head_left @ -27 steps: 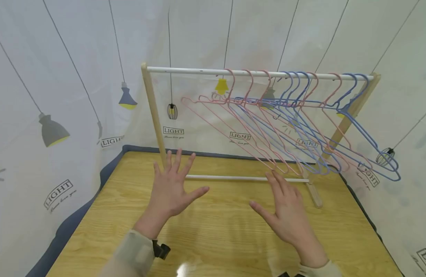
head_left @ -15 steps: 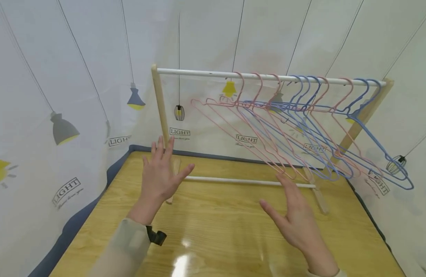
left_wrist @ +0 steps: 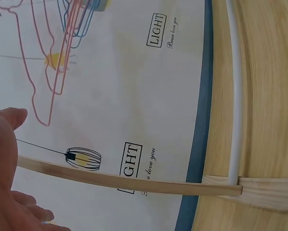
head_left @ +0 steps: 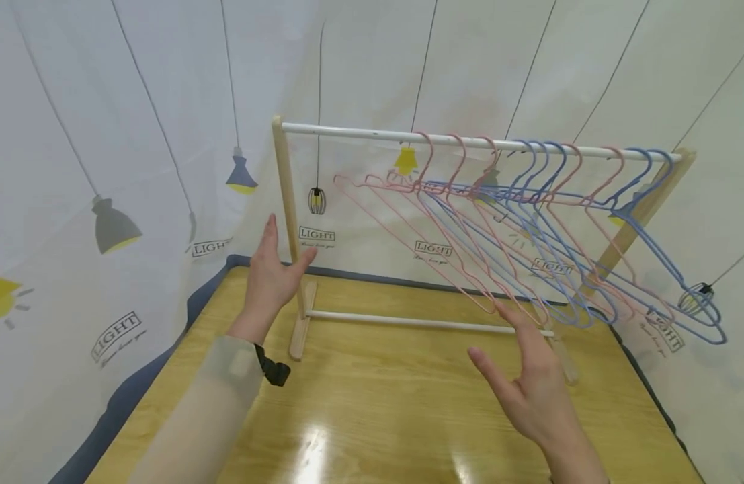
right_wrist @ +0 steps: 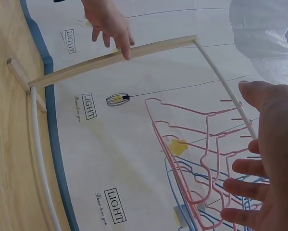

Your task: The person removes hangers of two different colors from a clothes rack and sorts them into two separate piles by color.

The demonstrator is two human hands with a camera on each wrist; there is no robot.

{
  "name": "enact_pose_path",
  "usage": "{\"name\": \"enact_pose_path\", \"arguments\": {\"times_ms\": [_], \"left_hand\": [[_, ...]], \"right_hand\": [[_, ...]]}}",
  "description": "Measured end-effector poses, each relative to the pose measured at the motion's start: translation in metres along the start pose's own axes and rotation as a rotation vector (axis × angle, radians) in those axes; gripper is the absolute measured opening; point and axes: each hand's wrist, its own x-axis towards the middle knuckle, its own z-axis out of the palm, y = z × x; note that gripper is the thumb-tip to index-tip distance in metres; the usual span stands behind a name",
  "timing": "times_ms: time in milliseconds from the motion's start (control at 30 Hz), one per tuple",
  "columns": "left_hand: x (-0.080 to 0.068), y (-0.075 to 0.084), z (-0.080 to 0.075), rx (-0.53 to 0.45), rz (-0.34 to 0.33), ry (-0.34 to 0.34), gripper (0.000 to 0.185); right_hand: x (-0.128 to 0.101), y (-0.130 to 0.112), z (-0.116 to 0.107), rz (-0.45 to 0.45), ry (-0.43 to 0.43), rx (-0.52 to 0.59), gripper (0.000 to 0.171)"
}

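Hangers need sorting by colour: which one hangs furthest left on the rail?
A pink hanger; its hook sits leftmost on the white rail, with the blue hangers further right.

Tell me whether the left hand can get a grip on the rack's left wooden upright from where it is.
Probably yes: the left hand is open right beside the left wooden upright, nothing lies between them, and the pink wire hangers hang off to the right.

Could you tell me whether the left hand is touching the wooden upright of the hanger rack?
Touching. In the right wrist view the left hand lays a fingertip on the wooden upright; the head view shows its thumb against the post.
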Motion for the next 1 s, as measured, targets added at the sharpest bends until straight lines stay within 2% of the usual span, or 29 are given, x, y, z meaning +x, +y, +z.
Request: {"name": "enact_pose_path", "arguments": {"times_ms": [133, 200, 433, 600, 867, 1000], "left_hand": [[0.011, -0.006, 0.010, -0.062, -0.029, 0.002, 0.098], [0.014, -0.008, 0.014, -0.091, -0.030, 0.012, 0.090], [0.020, -0.012, 0.026, -0.174, -0.020, 0.070, 0.056], [0.021, -0.014, 0.028, -0.167, -0.024, 0.109, 0.025], [0.019, -0.017, 0.029, -0.153, -0.001, 0.100, 0.026], [0.020, -0.019, 0.032, -0.138, 0.031, 0.097, 0.025]], "right_hand": [[0.010, 0.004, 0.000, -0.099, 0.071, 0.021, 0.064], [0.015, 0.006, 0.001, -0.119, 0.089, 0.016, 0.063], [0.024, 0.011, 0.001, -0.073, 0.081, -0.038, 0.061], [0.032, 0.015, 0.007, -0.052, 0.068, -0.024, 0.063], [0.045, 0.027, 0.017, -0.084, 0.061, 0.053, 0.064], [0.049, 0.030, 0.021, -0.044, 0.035, 0.094, 0.062]]}}
